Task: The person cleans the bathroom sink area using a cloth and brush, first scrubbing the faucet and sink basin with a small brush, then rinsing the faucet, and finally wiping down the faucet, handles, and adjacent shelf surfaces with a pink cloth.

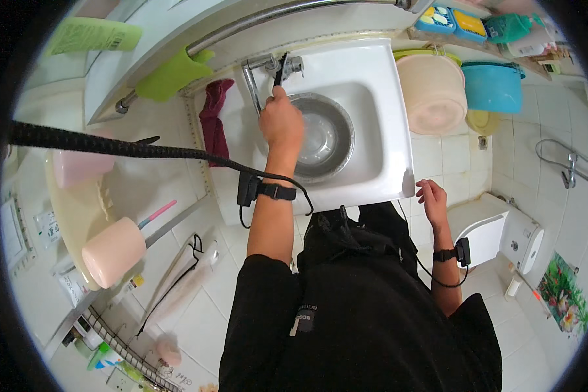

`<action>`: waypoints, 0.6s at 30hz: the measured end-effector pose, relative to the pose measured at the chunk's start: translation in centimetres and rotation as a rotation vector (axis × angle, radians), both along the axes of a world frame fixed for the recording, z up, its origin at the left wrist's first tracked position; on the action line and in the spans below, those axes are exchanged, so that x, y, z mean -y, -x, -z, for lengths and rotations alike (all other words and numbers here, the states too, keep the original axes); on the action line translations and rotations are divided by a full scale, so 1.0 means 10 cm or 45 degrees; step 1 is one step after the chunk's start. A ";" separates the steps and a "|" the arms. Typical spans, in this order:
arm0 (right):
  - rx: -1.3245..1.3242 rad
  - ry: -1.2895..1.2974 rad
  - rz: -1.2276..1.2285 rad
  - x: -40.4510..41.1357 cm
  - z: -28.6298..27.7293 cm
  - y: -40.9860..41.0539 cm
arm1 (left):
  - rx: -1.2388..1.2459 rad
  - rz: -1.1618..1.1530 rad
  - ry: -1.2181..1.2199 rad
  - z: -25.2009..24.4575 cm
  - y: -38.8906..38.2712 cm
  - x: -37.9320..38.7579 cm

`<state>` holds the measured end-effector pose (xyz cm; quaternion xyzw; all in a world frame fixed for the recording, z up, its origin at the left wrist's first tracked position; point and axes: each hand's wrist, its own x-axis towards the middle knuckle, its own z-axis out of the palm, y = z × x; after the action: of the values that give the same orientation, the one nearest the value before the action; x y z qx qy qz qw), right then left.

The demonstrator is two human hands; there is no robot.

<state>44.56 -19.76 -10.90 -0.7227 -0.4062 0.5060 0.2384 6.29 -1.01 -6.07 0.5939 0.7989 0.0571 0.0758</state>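
Note:
My left hand (281,120) is closed on a slim black toothed thing (280,71), a comb or a small brush, whose far end lies at the chrome tap (294,67). Under and right of this hand, a round grey metal basin (321,139) sits in the white sink (370,122), with a little liquid seeming to show inside. The tap's spout reaches down left of my hand. My right hand (432,196) hangs beside the sink's front right corner, fingers loosely curled and apart, with nothing in it. A dark red cloth (214,122) lies on the sink's left side.
A chrome rail (284,12) with a green cloth (176,73) runs beyond the sink. Plastic basins (431,90) and a blue bucket (492,88) hang at right, below a shelf of bottles. A shelf with a pink cup (113,252) stands left; a toilet (485,230) is behind right. A black cable crosses my left forearm.

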 end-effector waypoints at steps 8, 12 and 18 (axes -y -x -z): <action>-0.019 0.010 -0.018 0.07 0.03 0.02 | 0.004 0.000 -0.026 0.02 -0.07 -0.20; -0.013 0.017 0.023 0.07 0.02 0.01 | 0.054 0.001 0.024 -0.07 -0.05 -0.07; 0.009 0.031 -0.001 0.06 0.04 -0.01 | 0.018 -0.009 -0.049 0.05 -0.02 -0.19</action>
<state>44.67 -20.33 -11.33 -0.7272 -0.4010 0.5084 0.2278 6.52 0.88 -6.56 0.5921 0.7991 0.0769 0.0700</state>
